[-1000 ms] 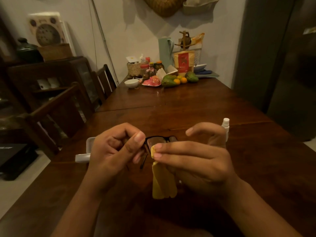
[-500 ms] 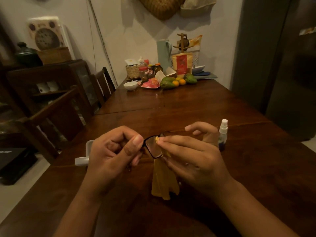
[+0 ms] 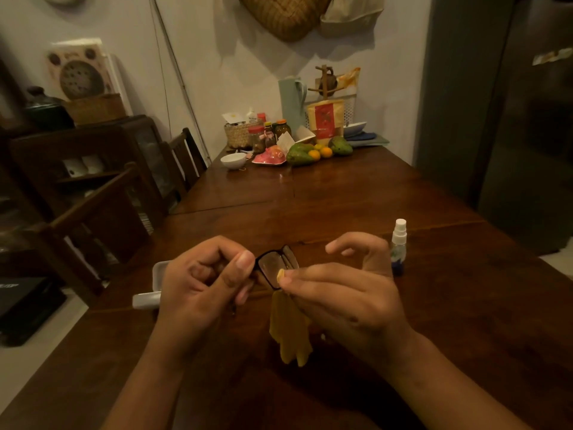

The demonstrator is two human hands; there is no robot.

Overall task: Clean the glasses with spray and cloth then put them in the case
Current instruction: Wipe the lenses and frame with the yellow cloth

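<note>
Black-framed glasses (image 3: 273, 264) are held above the wooden table (image 3: 341, 200), turned edge-on toward me. My left hand (image 3: 201, 280) grips their left side between thumb and fingers. My right hand (image 3: 344, 293) pinches a yellow cloth (image 3: 290, 330) against the right lens; most of the cloth hangs down below the hand. A small spray bottle (image 3: 398, 243) with a white cap stands upright just right of my right hand. The open white glasses case (image 3: 153, 285) lies on the table, partly hidden behind my left hand.
At the table's far end stand a white bowl (image 3: 233, 160), a pink plate, jars, a woven basket, green and orange fruit (image 3: 305, 153) and a pale green jug (image 3: 291, 100). Wooden chairs (image 3: 102, 212) line the left side. A dark cabinet door stands at right.
The glasses have turned further edge-on and the cloth-pinching fingers have slid along the lens. The view has shifted slightly, with the spray bottle more exposed beside my right hand.
</note>
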